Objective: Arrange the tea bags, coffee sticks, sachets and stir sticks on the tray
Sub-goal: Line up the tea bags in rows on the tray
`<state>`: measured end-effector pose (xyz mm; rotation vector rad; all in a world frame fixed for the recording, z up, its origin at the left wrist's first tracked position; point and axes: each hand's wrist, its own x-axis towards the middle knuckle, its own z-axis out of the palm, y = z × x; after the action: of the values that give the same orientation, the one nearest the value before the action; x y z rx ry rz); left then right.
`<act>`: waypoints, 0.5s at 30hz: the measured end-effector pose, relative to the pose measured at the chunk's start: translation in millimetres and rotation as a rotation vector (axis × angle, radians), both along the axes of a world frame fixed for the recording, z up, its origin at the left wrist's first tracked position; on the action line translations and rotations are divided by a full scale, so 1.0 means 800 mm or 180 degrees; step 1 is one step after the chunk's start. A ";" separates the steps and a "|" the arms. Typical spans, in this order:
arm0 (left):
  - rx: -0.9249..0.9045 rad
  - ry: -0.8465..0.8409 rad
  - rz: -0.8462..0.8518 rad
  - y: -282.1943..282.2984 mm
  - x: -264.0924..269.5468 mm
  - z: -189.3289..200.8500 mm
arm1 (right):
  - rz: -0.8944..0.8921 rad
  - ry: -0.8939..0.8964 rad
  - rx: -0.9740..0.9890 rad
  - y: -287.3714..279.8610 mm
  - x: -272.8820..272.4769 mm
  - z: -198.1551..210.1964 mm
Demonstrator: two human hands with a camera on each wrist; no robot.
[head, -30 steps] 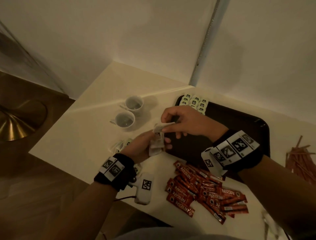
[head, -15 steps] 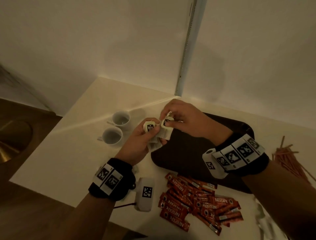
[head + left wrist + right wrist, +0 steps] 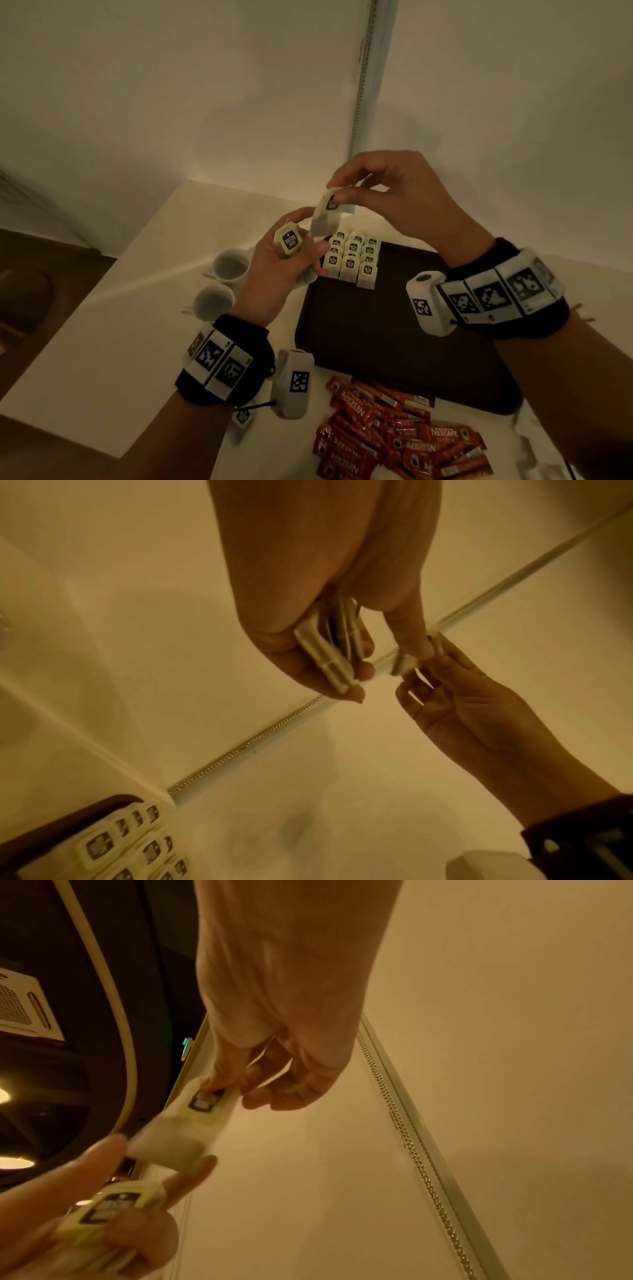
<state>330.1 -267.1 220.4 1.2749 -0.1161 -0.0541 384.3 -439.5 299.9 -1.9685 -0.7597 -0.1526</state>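
My right hand (image 3: 337, 198) pinches one pale tea bag (image 3: 327, 214) by its top, raised above the far left corner of the dark tray (image 3: 394, 342). My left hand (image 3: 291, 246) grips a small stack of tea bags (image 3: 289, 241) just left of it, seen edge-on in the left wrist view (image 3: 325, 653). In the right wrist view the pinched tea bag (image 3: 192, 1118) hangs from my right fingertips. Several tea bags (image 3: 352, 260) stand in neat rows in the tray's far left corner. Red coffee sticks (image 3: 394, 435) lie in a loose pile on the table in front of the tray.
Two white cups (image 3: 222, 281) stand on the table left of the tray. A loose tea bag (image 3: 243, 416) lies near the table's front edge under my left wrist. The pale table (image 3: 102, 342) sits in a wall corner. White sachets (image 3: 541, 442) show at the lower right.
Both hands have lifted higher above the tray. My right hand has pulled one tea bag away from the stack in my left hand. The rows on the tray are uncovered again.
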 end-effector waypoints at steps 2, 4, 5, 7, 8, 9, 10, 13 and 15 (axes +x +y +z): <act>0.0104 -0.0023 0.0169 -0.002 0.003 0.006 | -0.0031 -0.0033 -0.0044 -0.001 0.002 0.002; 0.0174 -0.0029 0.0203 -0.003 0.005 0.009 | -0.0092 0.0032 -0.0086 0.000 0.003 0.004; 0.0194 -0.0037 0.0188 -0.004 0.005 0.010 | -0.0104 0.0038 -0.0119 0.001 0.004 0.004; 0.0218 -0.0033 0.0166 -0.007 0.005 0.010 | -0.0089 -0.0015 -0.0270 0.003 0.004 0.005; 0.0213 -0.0031 0.0169 -0.008 0.005 0.010 | -0.0070 -0.0038 -0.0346 0.005 0.004 0.006; 0.0195 -0.0025 0.0181 -0.009 0.005 0.010 | -0.0049 -0.0035 -0.0389 0.006 0.004 0.006; 0.0161 -0.0010 0.0197 -0.010 0.004 0.009 | -0.0026 -0.0014 -0.0399 0.008 0.004 0.007; 0.0017 0.0047 0.0258 -0.010 0.003 0.008 | -0.0008 -0.0004 -0.0462 0.013 0.005 0.005; -0.0035 0.0104 0.0287 -0.009 0.003 0.005 | 0.0004 -0.0008 -0.0489 0.016 0.006 0.004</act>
<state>332.6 -274.5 224.6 1.2664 -0.0309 0.0032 389.1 -426.6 303.1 -2.1133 -0.7943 -0.0983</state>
